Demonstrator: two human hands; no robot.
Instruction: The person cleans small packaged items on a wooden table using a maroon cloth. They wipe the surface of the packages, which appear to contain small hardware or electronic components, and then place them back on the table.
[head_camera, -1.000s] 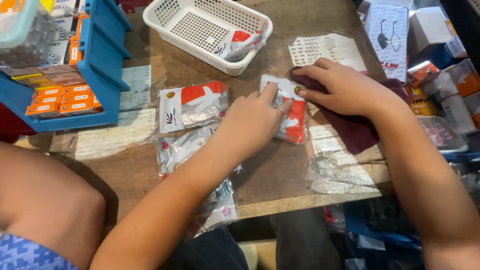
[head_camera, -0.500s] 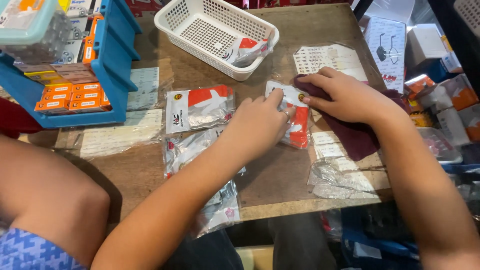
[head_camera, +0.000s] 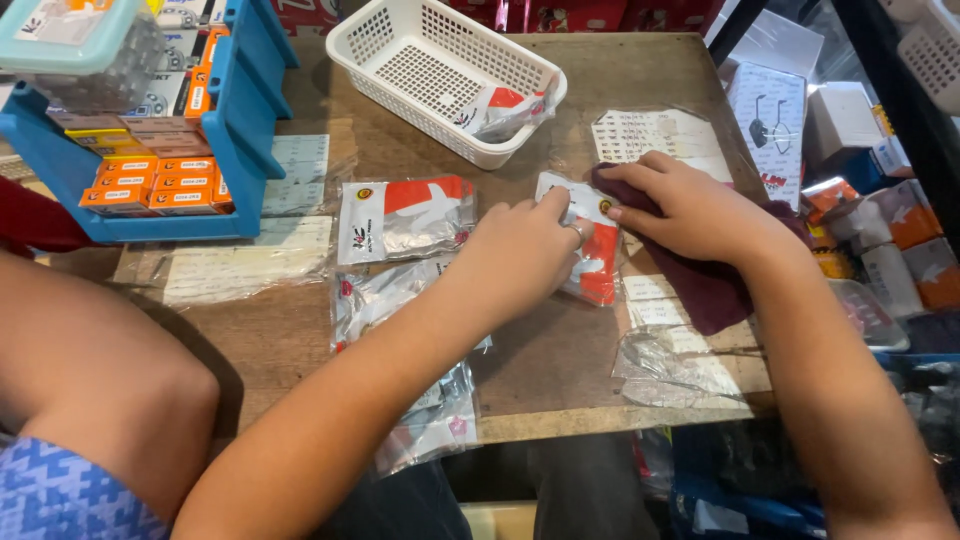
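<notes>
A flat plastic packet printed red and white (head_camera: 598, 262) lies on the wooden table (head_camera: 540, 360). My left hand (head_camera: 525, 255) presses down on its left side, fingers curled over the edge. My right hand (head_camera: 690, 210) rests on a dark maroon cloth (head_camera: 715, 290) and holds it against the packet's upper right corner. Most of the packet's middle is hidden by the two hands.
A second red and white packet (head_camera: 405, 218) lies to the left, with clear bags (head_camera: 385, 295) below it. A white basket (head_camera: 445, 70) holding one packet stands at the back. A blue rack (head_camera: 235, 130) of orange boxes is far left. Boxes crowd the right edge.
Both hands stay on the packet. The right hand with the cloth has shifted slightly along the packet's top edge; the view has tilted a little.
</notes>
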